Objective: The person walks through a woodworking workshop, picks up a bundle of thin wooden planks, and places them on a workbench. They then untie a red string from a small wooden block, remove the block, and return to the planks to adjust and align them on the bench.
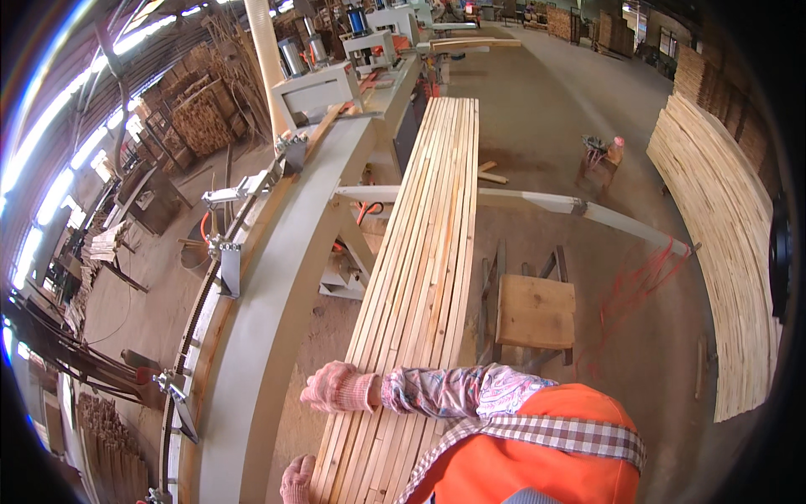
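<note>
A long bundle of narrow, pale wooden strips point(428, 244) lies side by side in front of me, running away towards the machine. My right hand point(340, 388), in a pinkish knitted glove, reaches across the strips from the right. Its fingers curl over their left edge. Lower down, my left hand point(298, 480), gloved alike, is closed against the same left edge near the bottom of the view. Part of that hand is cut off by the picture's lower rim. My right forearm, in a patterned sleeve, hides a stretch of the strips.
Left of the strips runs a long grey machine bed point(277, 277) with metal clamps point(228, 269) and a toothed rail. A white beam point(546, 202) passes crosswise beneath the strips. A wooden stool point(535, 312) stands to the right, with a large stack of boards point(722, 252) beyond.
</note>
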`<state>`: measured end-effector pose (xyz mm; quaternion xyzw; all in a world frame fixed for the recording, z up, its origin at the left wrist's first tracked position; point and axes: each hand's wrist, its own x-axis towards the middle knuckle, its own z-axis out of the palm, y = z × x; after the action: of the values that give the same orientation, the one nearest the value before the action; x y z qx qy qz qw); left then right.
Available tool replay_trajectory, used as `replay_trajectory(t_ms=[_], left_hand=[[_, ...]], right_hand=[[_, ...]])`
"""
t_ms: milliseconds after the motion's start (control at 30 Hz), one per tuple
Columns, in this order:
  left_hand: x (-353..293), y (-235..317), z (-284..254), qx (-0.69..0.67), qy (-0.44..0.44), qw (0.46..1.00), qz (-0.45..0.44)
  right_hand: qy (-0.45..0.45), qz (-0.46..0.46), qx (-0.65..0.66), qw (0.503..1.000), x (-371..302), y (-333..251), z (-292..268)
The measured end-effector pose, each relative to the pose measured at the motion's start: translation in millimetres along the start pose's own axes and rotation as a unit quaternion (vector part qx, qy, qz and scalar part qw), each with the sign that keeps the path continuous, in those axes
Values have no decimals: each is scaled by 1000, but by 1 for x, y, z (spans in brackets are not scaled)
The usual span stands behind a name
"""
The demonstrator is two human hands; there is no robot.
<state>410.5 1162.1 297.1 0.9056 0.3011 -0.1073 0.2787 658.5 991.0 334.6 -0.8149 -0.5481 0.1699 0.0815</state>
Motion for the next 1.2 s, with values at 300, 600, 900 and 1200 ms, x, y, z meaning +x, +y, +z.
replay_trajectory(t_ms=[300, 600, 900, 1200], left_hand=[[-5, -31, 16, -168, 26, 982, -79], [-10, -28, 14, -180, 20, 979, -92], [2, -20, 14, -118, -10, 991, -70], [45, -19, -26, 203, 148, 966, 64]], right_hand=[[54, -47, -8, 997, 13, 1, 18], [52, -48, -11, 997, 8, 0, 15], [55, -49, -12, 997, 9, 4, 16], [70, -36, 8, 997, 9, 4, 17]])
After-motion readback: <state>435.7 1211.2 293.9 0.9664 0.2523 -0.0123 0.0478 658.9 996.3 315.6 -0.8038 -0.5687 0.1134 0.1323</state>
